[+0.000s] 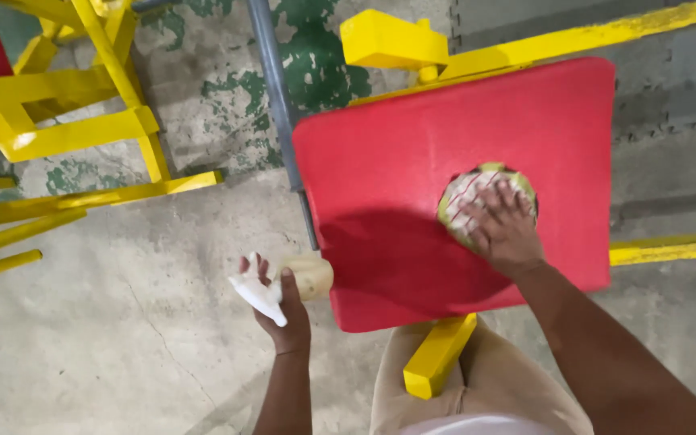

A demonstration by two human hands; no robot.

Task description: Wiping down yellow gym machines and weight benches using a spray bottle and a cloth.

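You have one red pad (412,177) filling the centre-right of the frame, with one round green-edged cloth (477,187) on it. Two hands show: your right hand (505,225) on that cloth, your left hand (279,302) at lower centre holding one white rag (255,294) and one pale cylinder (313,275). One yellow frame (82,121) stands upper left (others cut off).

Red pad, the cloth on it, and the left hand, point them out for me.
red pad (380,161), head view, bare upper left surface.
cloth (467,193), head view, part left of the fingers.
left hand (279,302), head view, back of hand.
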